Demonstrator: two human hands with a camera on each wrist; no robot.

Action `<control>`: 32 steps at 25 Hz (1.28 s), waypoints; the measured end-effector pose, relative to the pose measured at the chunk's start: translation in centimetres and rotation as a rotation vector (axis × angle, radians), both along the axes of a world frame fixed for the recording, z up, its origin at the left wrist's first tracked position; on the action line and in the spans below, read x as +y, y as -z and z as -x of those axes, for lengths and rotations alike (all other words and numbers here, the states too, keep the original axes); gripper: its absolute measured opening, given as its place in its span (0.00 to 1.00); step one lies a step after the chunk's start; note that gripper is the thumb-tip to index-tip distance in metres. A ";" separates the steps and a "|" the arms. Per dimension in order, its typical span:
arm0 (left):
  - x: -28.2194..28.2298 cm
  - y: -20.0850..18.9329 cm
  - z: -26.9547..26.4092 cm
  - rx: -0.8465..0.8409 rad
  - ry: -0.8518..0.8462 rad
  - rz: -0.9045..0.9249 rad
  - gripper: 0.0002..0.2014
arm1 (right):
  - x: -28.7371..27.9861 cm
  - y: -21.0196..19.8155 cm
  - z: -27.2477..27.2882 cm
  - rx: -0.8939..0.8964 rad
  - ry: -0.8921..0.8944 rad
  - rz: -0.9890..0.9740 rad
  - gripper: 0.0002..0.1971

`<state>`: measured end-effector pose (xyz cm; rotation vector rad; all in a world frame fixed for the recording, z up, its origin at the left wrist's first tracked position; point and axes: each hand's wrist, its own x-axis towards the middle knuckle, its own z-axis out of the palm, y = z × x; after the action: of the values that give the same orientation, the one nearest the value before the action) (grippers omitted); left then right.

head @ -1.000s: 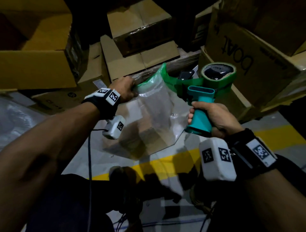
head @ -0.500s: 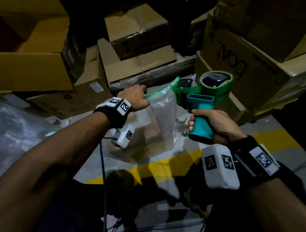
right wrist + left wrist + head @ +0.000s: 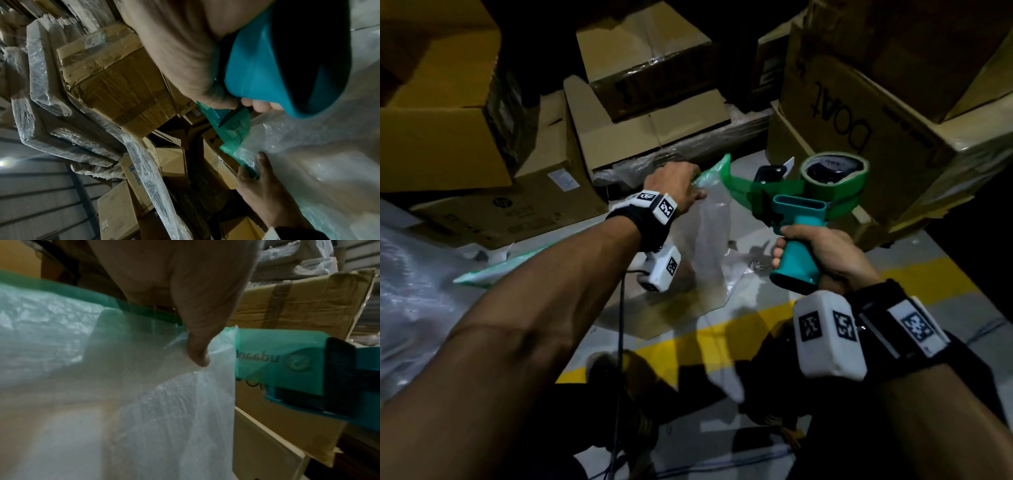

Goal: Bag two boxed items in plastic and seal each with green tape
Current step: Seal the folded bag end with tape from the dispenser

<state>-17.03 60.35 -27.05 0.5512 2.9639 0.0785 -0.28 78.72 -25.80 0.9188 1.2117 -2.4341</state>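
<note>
A clear plastic bag (image 3: pixel 710 246) with a brown box (image 3: pixel 654 308) inside stands on the floor at centre. My left hand (image 3: pixel 676 186) pinches the bag's taped top edge; its thumb (image 3: pixel 197 344) presses the plastic. Green tape (image 3: pixel 736 186) runs from that edge to a teal tape dispenser (image 3: pixel 798 236), whose handle my right hand (image 3: pixel 822 253) grips. The green tape roll (image 3: pixel 834 171) sits on the dispenser's far side. In the left wrist view the green tape (image 3: pixel 257 356) stretches taut from the bag (image 3: pixel 123 386) to the dispenser (image 3: pixel 308 369).
Stacked cardboard boxes (image 3: pixel 650 61) surround the spot at the back, with a large one (image 3: pixel 859 113) at right and another (image 3: pixel 441 120) at left. Crumpled plastic sheeting (image 3: pixel 410 291) lies at left. A yellow floor line (image 3: pixel 739 339) runs below the bag.
My left hand has moved right along the bag's top edge toward the dispenser, gathering the bag narrower. The stretch of tape between bag and dispenser is now shorter.
</note>
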 end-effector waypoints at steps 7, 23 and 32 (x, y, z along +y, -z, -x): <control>-2.0 0.0 1.5 0.007 -0.044 -0.033 0.10 | 0.2 -0.1 -0.4 -0.010 0.002 -0.008 0.06; 1.8 -0.2 1.4 0.037 0.014 -0.086 0.16 | -1.6 1.2 -1.1 0.031 -0.121 -0.044 0.02; 1.6 -0.5 1.5 0.006 0.068 -0.088 0.17 | -1.9 1.3 -1.3 0.061 -0.105 -0.028 0.05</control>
<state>-18.54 61.91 -26.51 0.6639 2.9560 0.2020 1.01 76.84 -27.07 0.7727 1.2841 -2.3839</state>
